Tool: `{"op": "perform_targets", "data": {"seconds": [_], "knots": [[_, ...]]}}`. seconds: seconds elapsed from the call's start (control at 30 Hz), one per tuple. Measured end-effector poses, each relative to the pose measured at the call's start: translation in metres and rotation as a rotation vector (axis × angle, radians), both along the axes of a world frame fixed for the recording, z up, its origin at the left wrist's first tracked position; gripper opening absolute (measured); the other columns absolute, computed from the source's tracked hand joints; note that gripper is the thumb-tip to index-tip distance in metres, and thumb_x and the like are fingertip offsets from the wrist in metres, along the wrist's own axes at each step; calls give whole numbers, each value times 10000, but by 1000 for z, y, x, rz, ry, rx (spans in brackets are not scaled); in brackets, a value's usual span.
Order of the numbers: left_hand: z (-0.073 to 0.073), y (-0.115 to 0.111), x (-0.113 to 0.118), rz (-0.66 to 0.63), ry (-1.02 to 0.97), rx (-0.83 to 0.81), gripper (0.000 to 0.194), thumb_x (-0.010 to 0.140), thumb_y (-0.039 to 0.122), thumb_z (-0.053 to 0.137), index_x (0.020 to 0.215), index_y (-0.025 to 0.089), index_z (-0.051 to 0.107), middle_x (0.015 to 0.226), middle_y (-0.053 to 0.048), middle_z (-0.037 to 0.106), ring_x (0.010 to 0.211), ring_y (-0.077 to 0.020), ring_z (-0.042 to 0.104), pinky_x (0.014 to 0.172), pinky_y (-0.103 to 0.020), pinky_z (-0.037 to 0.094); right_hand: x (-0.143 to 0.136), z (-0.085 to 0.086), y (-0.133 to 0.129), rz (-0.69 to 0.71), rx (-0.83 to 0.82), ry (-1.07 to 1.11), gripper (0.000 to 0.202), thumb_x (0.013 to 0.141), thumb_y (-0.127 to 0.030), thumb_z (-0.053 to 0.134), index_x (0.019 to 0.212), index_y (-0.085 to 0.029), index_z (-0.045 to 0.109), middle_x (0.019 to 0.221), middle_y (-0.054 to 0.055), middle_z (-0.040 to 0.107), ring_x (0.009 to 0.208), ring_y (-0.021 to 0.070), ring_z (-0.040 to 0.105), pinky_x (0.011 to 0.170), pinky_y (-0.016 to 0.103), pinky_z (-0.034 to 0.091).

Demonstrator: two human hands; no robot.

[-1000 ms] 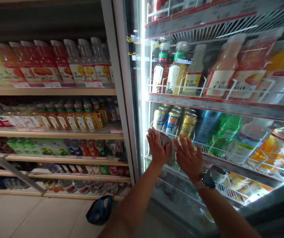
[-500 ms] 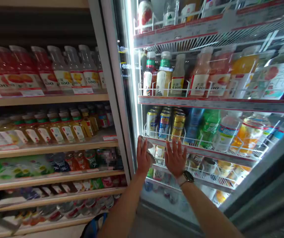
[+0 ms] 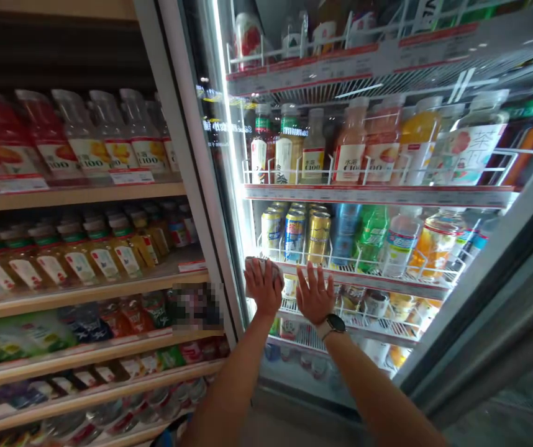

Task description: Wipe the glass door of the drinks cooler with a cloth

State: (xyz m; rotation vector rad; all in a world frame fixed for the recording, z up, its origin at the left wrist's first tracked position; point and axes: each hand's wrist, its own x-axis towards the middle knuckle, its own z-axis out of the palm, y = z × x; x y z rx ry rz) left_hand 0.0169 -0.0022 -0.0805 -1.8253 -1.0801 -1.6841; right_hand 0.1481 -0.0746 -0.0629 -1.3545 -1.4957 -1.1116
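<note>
My left hand is pressed over a crumpled greyish cloth against the glass door of a lit drinks cooler, near its left edge. Beside it on the right, my right hand lies spread on the glass with nothing in it; a watch is on that wrist. Behind the glass, just above the hands, stand a yellow-white can, a blue can and a gold can.
Wooden shelves packed with bottles run along the left. A grey door frame post separates them from the cooler. Inside the cooler are wire racks with price strips and more bottles. A dark frame slants at the right.
My left hand has shifted onto the cloth, covering more of it, and its fingers are more spread. The view has moved, so the cooler sits further left.
</note>
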Motion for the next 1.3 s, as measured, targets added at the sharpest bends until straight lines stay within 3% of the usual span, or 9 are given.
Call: {"op": "perform_targets", "data": {"seconds": [0.13, 0.2, 0.43, 0.5, 0.73, 0.83, 1.13, 1.2, 1.3], "knots": [[-48, -14, 4, 6, 45, -35, 584, 959, 288, 433, 1522, 168, 337, 1617, -165, 235, 1518, -320, 61, 1207, -616, 191, 0, -2, 3, 4, -10, 25, 681, 933, -272, 511, 1557, -277, 240, 1452, 116, 548, 1337, 282, 489, 1151, 458, 214], [-49, -18, 8, -5, 47, -44, 593, 959, 272, 412, 1532, 162, 309, 1624, -160, 214, 1519, -319, 47, 1209, -617, 181, 0, -4, 5, 2, -11, 18, 673, 933, -273, 512, 1555, -280, 253, 1450, 114, 550, 1348, 283, 479, 1158, 461, 206], [66, -11, 19, -74, -131, -58, 634, 942, 218, 379, 1559, 193, 237, 1653, -86, 111, 1521, -309, -30, 1228, -605, 24, -4, -5, 2, -46, -56, 48, 589, 930, -270, 527, 1504, -272, 400, 1437, 111, 564, 1411, 271, 410, 1191, 491, 175], [75, -10, 19, -85, -105, -28, 638, 947, 240, 393, 1561, 195, 229, 1655, -85, 93, 1521, -317, -21, 1228, -603, 41, -5, -4, 2, -47, -59, 42, 570, 928, -270, 527, 1490, -269, 429, 1433, 110, 568, 1425, 269, 390, 1195, 493, 171], [-31, -22, 8, -72, 131, 137, 646, 975, 327, 436, 1555, 133, 228, 1631, -178, 125, 1509, -340, 51, 1206, -593, 208, 1, 0, 4, -68, 56, -63, 597, 911, -284, 546, 1494, -228, 425, 1422, 116, 577, 1469, 255, 310, 1208, 465, 147], [-45, -19, 0, -47, 197, 133, 567, 969, 239, 431, 1524, 172, 330, 1575, -166, 332, 1500, -325, 119, 1191, -592, 267, 2, 1, 3, -70, 63, -65, 605, 920, -277, 516, 1510, -217, 395, 1437, 119, 563, 1455, 261, 338, 1203, 469, 159], [94, 4, -1, -92, -14, -27, 613, 992, 367, 413, 1558, 201, 246, 1649, -85, 161, 1524, -294, 16, 1250, -541, 55, 2, -1, 0, -64, 53, -56, 684, 928, -288, 515, 1560, -213, 263, 1447, 136, 549, 1415, 287, 405, 1176, 491, 207], [91, -1, 4, -92, -13, -14, 688, 959, 442, 484, 1552, 170, 264, 1643, -116, 161, 1521, -324, 28, 1246, -545, 63, 3, -2, 0, -66, 49, -58, 677, 933, -289, 505, 1561, -218, 262, 1454, 137, 541, 1409, 291, 415, 1171, 496, 215], [52, -8, 6, -60, 44, 51, 644, 958, 398, 502, 1532, 167, 320, 1620, -128, 229, 1518, -315, 74, 1249, -522, 114, 5, -3, 3, -62, 55, -80, 667, 929, -303, 506, 1554, -221, 288, 1479, 141, 512, 1405, 305, 420, 1167, 508, 219]]}}
